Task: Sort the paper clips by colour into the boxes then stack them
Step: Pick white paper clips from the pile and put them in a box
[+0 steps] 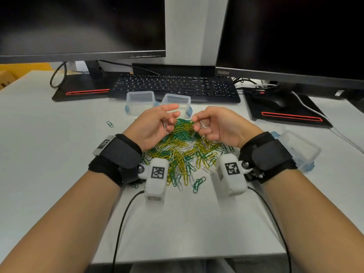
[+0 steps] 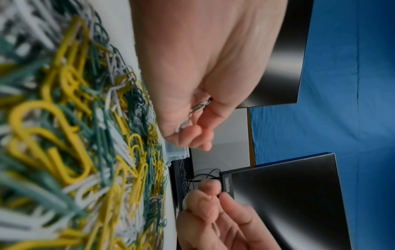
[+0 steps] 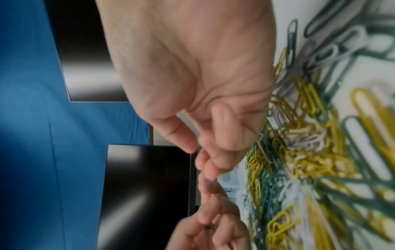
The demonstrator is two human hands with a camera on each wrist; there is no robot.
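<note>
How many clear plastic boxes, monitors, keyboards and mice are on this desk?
Clear plastic boxes: 3
Monitors: 2
Keyboards: 1
Mice: 1
Total: 7

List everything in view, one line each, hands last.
clip pile: one heap; green, yellow, white; desk centre, under the hands
stray clip: one, green, left of the pile
boxes: two, clear with blue clasps, behind the pile
third box: one, clear, right of the pile
keyboard: one, black, behind the boxes
mouse: one, black, far right
monitors: two, black, at the back
left hand: holds white clips
right hand: pinches white clips
</note>
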